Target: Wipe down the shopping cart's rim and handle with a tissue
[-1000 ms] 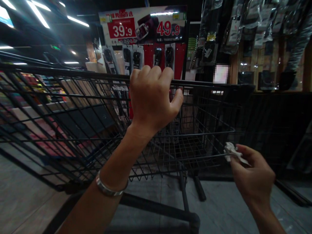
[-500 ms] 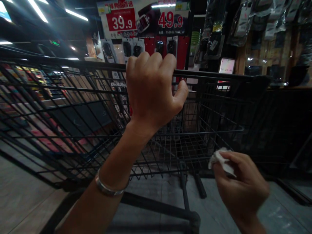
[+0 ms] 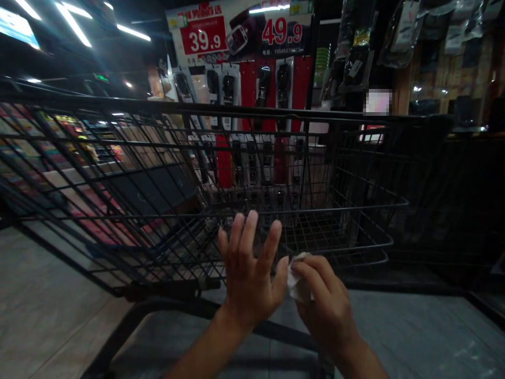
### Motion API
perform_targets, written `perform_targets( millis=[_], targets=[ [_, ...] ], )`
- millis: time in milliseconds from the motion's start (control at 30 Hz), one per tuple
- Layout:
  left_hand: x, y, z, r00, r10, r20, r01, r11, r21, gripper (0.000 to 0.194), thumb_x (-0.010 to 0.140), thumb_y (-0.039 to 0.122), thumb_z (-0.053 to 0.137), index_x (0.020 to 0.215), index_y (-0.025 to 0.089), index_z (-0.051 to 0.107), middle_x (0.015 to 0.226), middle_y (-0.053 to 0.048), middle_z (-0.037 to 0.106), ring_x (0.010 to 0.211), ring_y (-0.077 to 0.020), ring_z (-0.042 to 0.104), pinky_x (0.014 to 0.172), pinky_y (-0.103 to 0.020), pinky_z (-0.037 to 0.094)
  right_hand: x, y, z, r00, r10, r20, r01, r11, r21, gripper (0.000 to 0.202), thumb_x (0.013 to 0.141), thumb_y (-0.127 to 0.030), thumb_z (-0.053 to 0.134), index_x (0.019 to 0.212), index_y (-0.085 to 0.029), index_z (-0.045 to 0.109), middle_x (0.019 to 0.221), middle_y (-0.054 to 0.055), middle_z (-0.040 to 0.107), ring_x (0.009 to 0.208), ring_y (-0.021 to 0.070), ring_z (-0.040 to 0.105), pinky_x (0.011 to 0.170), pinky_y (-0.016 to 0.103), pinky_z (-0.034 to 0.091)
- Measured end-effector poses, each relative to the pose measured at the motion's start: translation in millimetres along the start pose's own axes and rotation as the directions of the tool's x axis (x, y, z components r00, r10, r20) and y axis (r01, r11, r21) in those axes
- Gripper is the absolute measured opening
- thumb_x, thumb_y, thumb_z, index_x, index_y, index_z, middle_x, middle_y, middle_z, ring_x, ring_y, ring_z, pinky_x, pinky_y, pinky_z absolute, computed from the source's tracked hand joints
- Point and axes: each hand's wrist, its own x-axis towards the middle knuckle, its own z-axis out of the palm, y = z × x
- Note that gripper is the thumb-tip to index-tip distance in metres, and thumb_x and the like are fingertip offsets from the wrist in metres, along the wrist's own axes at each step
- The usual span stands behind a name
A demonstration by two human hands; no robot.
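Observation:
In the head view a black wire shopping cart (image 3: 244, 109) stands side-on before me. My left hand (image 3: 249, 276) is in front of its lower basket, fingers spread and apart, holding nothing. Close to its thumb, my right hand (image 3: 329, 305) pinches a crumpled white tissue (image 3: 299, 284) between thumb and fingers. The tissue is at or very near the left thumb; whether they touch I cannot tell. Part of the tissue is hidden by the right fingers.
Behind the cart, packaged belts (image 3: 283, 84) hang on a red display under a price sign (image 3: 244, 31). A dark flat box (image 3: 152, 189) over pink goods shows through the wire at left. The cart's thick lower frame (image 3: 130, 321) crosses above the tiled floor (image 3: 398, 331).
My left hand has let go of the cart's top rail and come down, fingers now spread. My right hand has moved left with the tissue, next to the left hand.

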Motion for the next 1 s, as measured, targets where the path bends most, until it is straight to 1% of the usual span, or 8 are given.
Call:
perform_targets(
  millis=[67,133,233,367,567,733,900,1000],
  targets=[
    [-28.8,-10.3,-1.8,0.999,-0.026,0.032,0.025,0.999,0.030,0.065,0.084,0.023,0.054,0.145,0.023,0.031,0.142,-0.016,0.039,0.140,-0.0318,0.029,0.115,-0.056,0.018,-4.7,10.6,-7.1,0.999,-0.030,0.017,0.031,0.999,-0.037,0.024,0.084,-0.005,0.046,0.100,-0.015,0.060,0.090,0.010,0.064,0.081,0.0182,0.065,0.066,0.029,0.058],
    [-46.6,-19.8,-2.1,0.996,-0.068,0.059,0.063,0.995,0.081,0.058,0.082,0.021,0.056,0.139,0.026,0.042,0.132,-0.014,0.048,0.134,-0.0331,0.036,0.113,-0.057,0.022,-7.6,22.2,-17.2,0.998,-0.048,0.028,0.050,0.996,-0.076,0.024,0.084,-0.006,0.047,0.099,-0.016,0.062,0.089,0.010,0.064,0.079,0.0178,0.065,0.064,0.028,0.058],
    [-59.3,-26.6,1.5,0.996,-0.064,0.056,0.060,0.995,0.085,0.059,0.080,0.019,0.059,0.136,0.032,0.045,0.117,-0.008,0.057,0.123,-0.0297,0.048,0.113,-0.055,0.026,-7.6,36.6,-33.6,1.000,-0.018,-0.002,0.018,0.990,-0.137,0.014,0.085,-0.013,0.053,0.095,-0.018,0.062,0.088,0.007,0.064,0.076,0.0162,0.065,0.063,0.027,0.059],
    [-63.8,-21.7,6.6,0.995,-0.053,0.086,0.050,0.998,0.030,0.063,0.080,0.015,0.057,0.140,0.027,0.040,0.112,-0.008,0.059,0.112,-0.0250,0.056,0.112,-0.051,0.029,-7.9,39.7,-41.0,0.998,0.013,-0.064,-0.027,0.973,-0.228,0.009,0.084,-0.014,0.058,0.091,-0.019,0.060,0.089,0.006,0.064,0.077,0.0159,0.066,0.066,0.027,0.060],
    [-62.2,-11.8,8.8,0.990,-0.120,0.071,0.118,0.993,0.024,0.058,0.080,0.018,0.058,0.136,0.024,0.043,0.116,-0.010,0.057,0.114,-0.0277,0.052,0.108,-0.051,0.034,-25.3,14.7,-6.8,1.000,-0.007,-0.019,0.004,0.985,-0.172,0.014,0.089,-0.013,0.049,0.093,-0.014,0.062,0.100,0.014,0.066,0.088,0.0210,0.069,0.065,0.030,0.061],
    [-62.6,-14.3,11.0,0.993,-0.101,0.052,0.099,0.994,0.042,0.051,0.082,0.019,0.057,0.131,0.023,0.048,0.112,-0.009,0.058,0.111,-0.0257,0.052,0.109,-0.048,0.032,-29.0,-5.6,23.0,0.999,-0.028,-0.046,0.023,0.995,-0.096,0.025,0.092,-0.009,0.042,0.101,-0.013,0.065,0.103,0.015,0.067,0.092,0.0200,0.069,0.070,0.028,0.060],
    [-67.0,-19.2,10.4,0.994,-0.084,0.071,0.083,0.996,0.011,0.046,0.089,0.029,0.044,0.135,0.022,0.045,0.115,-0.011,0.057,0.113,-0.0270,0.051,0.111,-0.049,0.029,-10.9,-20.6,30.7,0.988,-0.129,-0.079,0.120,0.987,-0.111,0.023,0.094,-0.011,0.045,0.096,-0.009,0.068,0.095,0.015,0.072,0.087,0.0198,0.070,0.073,0.026,0.059],
    [-67.6,-22.4,8.7,0.996,-0.059,0.072,0.058,0.998,0.023,0.047,0.088,0.025,0.047,0.135,0.021,0.045,0.114,-0.011,0.056,0.112,-0.0270,0.051,0.110,-0.048,0.029,-1.3,-22.4,26.3,0.983,-0.174,-0.055,0.167,0.979,-0.117,0.025,0.094,-0.011,0.043,0.093,-0.008,0.068,0.091,0.014,0.073,0.081,0.0188,0.070,0.071,0.025,0.058]
  ],
)
